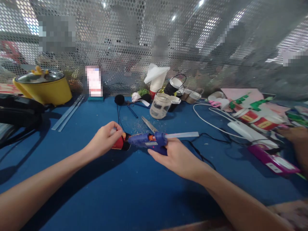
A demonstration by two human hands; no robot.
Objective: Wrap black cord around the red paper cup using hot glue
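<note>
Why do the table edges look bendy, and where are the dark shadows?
Head view: the wide lens bows the blue table outward; shadows fall left, under the left hand holding the red piece. The right hand grips a sharp-looking glue gun; the mesh background is blurred.

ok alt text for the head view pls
A right hand holds a blue glue gun, its nozzle at a small red piece held in the left hand, over a blue table with scissors, a plastic jar and a yellow pot behind.
</note>
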